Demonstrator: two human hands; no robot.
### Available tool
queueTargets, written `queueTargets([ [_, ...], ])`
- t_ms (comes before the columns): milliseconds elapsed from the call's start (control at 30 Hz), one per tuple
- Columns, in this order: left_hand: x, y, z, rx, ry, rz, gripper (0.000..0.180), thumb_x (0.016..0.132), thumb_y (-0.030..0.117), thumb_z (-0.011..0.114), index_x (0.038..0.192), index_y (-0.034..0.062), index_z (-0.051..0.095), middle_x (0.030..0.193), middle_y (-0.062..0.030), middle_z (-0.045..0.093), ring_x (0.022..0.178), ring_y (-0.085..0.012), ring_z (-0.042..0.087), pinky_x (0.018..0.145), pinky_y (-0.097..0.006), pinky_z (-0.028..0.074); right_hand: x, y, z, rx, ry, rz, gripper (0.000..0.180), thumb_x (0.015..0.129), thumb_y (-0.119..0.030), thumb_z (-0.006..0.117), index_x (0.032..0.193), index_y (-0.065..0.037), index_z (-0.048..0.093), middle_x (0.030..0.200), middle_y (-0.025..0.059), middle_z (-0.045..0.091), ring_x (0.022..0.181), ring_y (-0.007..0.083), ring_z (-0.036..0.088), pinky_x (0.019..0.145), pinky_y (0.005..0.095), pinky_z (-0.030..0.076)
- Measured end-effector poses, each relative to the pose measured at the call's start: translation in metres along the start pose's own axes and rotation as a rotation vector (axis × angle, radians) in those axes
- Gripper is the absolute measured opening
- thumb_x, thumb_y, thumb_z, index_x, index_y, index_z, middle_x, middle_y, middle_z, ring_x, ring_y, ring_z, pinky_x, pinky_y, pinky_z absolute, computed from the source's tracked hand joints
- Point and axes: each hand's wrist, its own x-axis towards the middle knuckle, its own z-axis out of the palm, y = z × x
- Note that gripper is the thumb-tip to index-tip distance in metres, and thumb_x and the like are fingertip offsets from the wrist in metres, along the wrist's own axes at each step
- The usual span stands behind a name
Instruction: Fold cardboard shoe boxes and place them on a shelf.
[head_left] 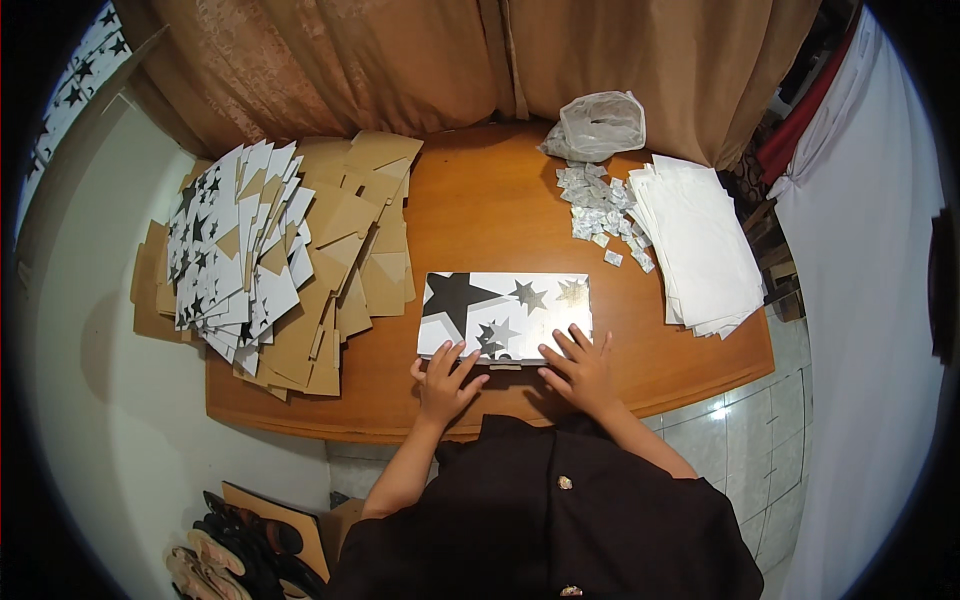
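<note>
In front of me on the wooden table lies a closed white cardboard box (507,318) printed with black and grey stars. My left hand (446,384) rests at its near left corner, fingers apart and fingertips on the lid's edge. Over the near right part of the lid, my right hand (582,372) is spread with its fingertips touching the top. A small cardboard tab (506,367) shows at the middle of the near side, between my hands. Neither hand grips anything that I can see.
Flat star-printed cardboard blanks (215,245) and brown cardboard (350,230) are heaped on the left. At the right are a stack of white paper sheets (700,245), scattered small silvery packets (595,210) and a clear plastic bag (602,125). Shoes (245,545) stand below at the left.
</note>
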Motion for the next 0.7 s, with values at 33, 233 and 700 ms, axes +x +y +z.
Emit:
queueTargets([
  [33, -0.002, -0.003, 0.003, 0.005, 0.019, -0.015, 0.043, 0.07, 0.039, 0.074, 0.108, 0.021, 0.065, 0.119, -0.0014, 0.057, 0.117, -0.0211, 0.045, 0.091, -0.044, 0.02, -0.002, -0.002, 0.003, -0.012, 0.019, -0.029, 0.035, 0.079, -0.038, 0.065, 0.112, -0.026, 0.064, 0.125, 0.0011, 0.055, 0.123, 0.0255, 0.044, 0.092, 0.0731, 0.018],
  [233, -0.004, 0.001, 0.013, -0.004, 0.103, -0.044, 0.029, 0.073, 0.03, 0.072, 0.101, 0.0227, 0.068, 0.112, 0.0048, 0.061, 0.11, -0.0158, 0.05, 0.086, -0.041, 0.022, -0.009, -0.008, 0.03, -0.082, 0.174, -0.114, 0.031, 0.08, -0.03, 0.066, 0.111, -0.026, 0.063, 0.116, -0.0034, 0.059, 0.117, 0.0157, 0.051, 0.1, 0.0681, 0.001],
  [700, 0.022, -0.002, 0.004, -0.112, 0.115, 0.045, 0.01, 0.071, 0.02, 0.074, 0.08, 0.0179, 0.069, 0.086, 0.0064, 0.065, 0.085, -0.0115, 0.058, 0.077, -0.036, 0.025, -0.003, 0.005, 0.04, 0.014, 0.284, -0.185, 0.027, 0.074, -0.008, 0.063, 0.098, -0.02, 0.067, 0.103, -0.0061, 0.065, 0.104, 0.0115, 0.059, 0.107, 0.0495, 0.001],
])
